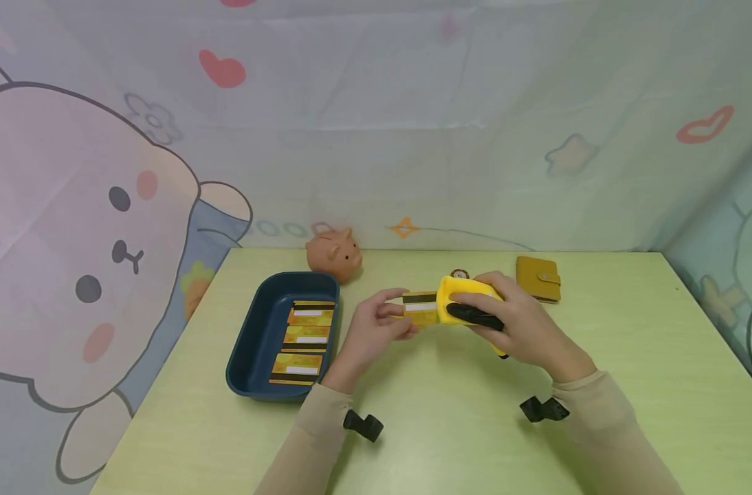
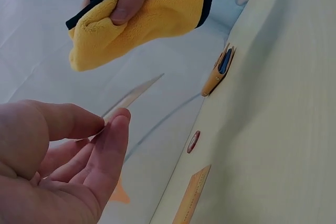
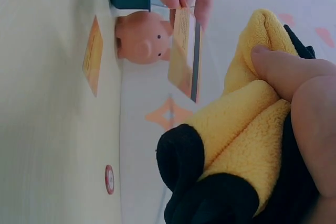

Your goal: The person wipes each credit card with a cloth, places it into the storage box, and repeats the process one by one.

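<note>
My left hand (image 1: 376, 324) pinches a gold bank card (image 1: 420, 309) by its edge, between thumb and fingers. The card has a black stripe and a white strip; the left wrist view shows it nearly edge-on (image 2: 134, 94). To its right, my right hand (image 1: 517, 317) grips a folded yellow cloth (image 1: 448, 292) with black edging. In the head view the cloth overlaps the card's right end, but both wrist views show a gap between them. A flat, orange card-like piece (image 3: 93, 56) lies on the table below the held card.
Left of my hands stands a dark blue tray (image 1: 242, 357) with three gold cards (image 1: 304, 339) inside. A piggy bank (image 1: 329, 256) sits behind it. Toward the back right are a red-rimmed round chip (image 1: 459, 273) and a mustard wallet (image 1: 537, 278). A printed curtain (image 1: 376, 137) hangs behind the table.
</note>
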Demonstrator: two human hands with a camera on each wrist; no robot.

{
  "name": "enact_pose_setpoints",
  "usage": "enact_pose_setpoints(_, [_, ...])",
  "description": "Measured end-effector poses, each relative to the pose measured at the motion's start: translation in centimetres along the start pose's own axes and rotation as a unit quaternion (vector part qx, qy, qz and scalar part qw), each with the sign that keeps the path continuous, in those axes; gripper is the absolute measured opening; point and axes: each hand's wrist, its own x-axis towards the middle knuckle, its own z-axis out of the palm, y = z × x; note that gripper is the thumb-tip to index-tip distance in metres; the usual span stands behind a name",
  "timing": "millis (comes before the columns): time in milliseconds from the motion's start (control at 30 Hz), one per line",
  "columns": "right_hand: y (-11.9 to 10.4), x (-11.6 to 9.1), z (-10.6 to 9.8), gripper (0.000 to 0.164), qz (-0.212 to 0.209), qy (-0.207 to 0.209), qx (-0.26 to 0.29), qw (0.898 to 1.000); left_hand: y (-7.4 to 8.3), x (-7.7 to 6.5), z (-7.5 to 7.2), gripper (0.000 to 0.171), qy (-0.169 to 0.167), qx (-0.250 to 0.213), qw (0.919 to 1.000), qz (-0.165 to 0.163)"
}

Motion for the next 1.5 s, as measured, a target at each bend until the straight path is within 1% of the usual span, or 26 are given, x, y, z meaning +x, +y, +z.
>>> enact_pose_setpoints(33, [-0.1,0.0,0.1,0.040,-0.001,-0.001,0.001,1.000,0.0,0.0,0.0,0.058,-0.002,0.002,1.0000,-0.002])
enact_pose_setpoints(100, [-0.2,0.1,0.2,0.047,-0.002,-0.002,0.002,1.000,-0.1,0.0,0.1,0.060,-0.006,0.005,1.0000,-0.003])
enact_pose_setpoints(167, [-0.2,0.2,0.3,0.049,-0.004,-0.004,0.005,1.000,-0.2,0.0,0.1,0.061,-0.011,0.009,0.9999,0.002])
enact_pose_setpoints(233, [-0.3,0.3,0.4,0.047,-0.006,-0.006,0.005,1.000,-0.3,0.0,0.2,0.060,-0.016,0.013,0.9998,0.006])
enact_pose_setpoints(300, [-0.4,0.4,0.5,0.040,-0.009,-0.008,0.007,1.000,-0.4,0.0,0.3,0.058,-0.020,0.021,0.9995,0.010])
enact_pose_setpoints(333, [-0.5,0.4,0.6,0.041,-0.010,-0.009,0.007,1.000,-0.4,0.0,0.3,0.057,-0.022,0.025,0.9994,0.012])
enact_pose_setpoints(400, [-0.6,0.5,0.8,0.049,-0.011,-0.008,0.010,1.000,-0.5,0.0,0.4,0.056,-0.026,0.032,0.9991,0.014])
enact_pose_setpoints(467, [-0.7,0.5,1.0,0.063,-0.012,-0.010,0.011,1.000,-0.4,0.0,0.6,0.056,-0.030,0.034,0.9988,0.016])
enact_pose_setpoints(567, [-0.9,0.6,1.5,0.067,-0.014,-0.012,0.008,1.000,-0.3,0.0,0.9,0.058,-0.039,0.032,0.9986,0.017])
enact_pose_setpoints(600, [-1.0,0.6,1.6,0.067,-0.015,-0.013,0.006,1.000,-0.3,-0.1,1.0,0.058,-0.043,0.031,0.9984,0.020])
enact_pose_setpoints(667, [-1.2,0.6,1.9,0.052,-0.018,-0.013,0.005,1.000,-0.3,0.0,1.2,0.059,-0.052,0.031,0.9978,0.028])
enact_pose_setpoints(767, [-1.5,0.6,2.3,0.049,-0.022,-0.015,0.004,1.000,-0.3,-0.1,1.4,0.059,-0.065,0.031,0.9964,0.045])
enact_pose_setpoints(833, [-1.6,0.6,2.3,0.048,-0.023,-0.017,0.003,1.000,-0.2,-0.2,1.5,0.059,-0.069,0.025,0.9957,0.056])
enact_pose_setpoints(900, [-1.7,0.6,2.3,0.061,-0.021,-0.021,0.002,1.000,-0.1,-0.3,1.5,0.060,-0.073,0.014,0.9951,0.065])
enact_pose_setpoints(967, [-1.8,0.6,2.2,0.064,-0.018,-0.024,0.001,1.000,0.0,-0.4,1.6,0.061,-0.078,0.003,0.9944,0.071])
enact_pose_setpoints(1067, [-1.8,0.6,2.1,0.062,-0.015,-0.026,0.002,1.000,0.3,-0.6,1.5,0.059,-0.081,-0.013,0.9938,0.075])
enact_pose_setpoints(1167, [-1.6,0.6,1.8,0.063,-0.013,-0.025,0.005,1.000,0.7,-0.7,1.4,0.056,-0.077,-0.028,0.9938,0.075])
enact_pose_setpoints(1367, [-1.1,0.6,1.5,0.063,-0.005,-0.020,0.009,1.000,1.3,-0.8,1.1,0.055,-0.064,-0.060,0.9942,0.062])
enact_pose_setpoints(1433, [-0.9,0.5,1.4,0.061,-0.005,-0.018,0.012,1.000,1.5,-0.8,1.0,0.055,-0.058,-0.067,0.9944,0.057])
enact_pose_setpoints(1500, [-0.6,0.3,1.3,0.052,-0.004,-0.018,0.013,1.000,1.6,-0.9,0.9,0.055,-0.052,-0.071,0.9946,0.055])
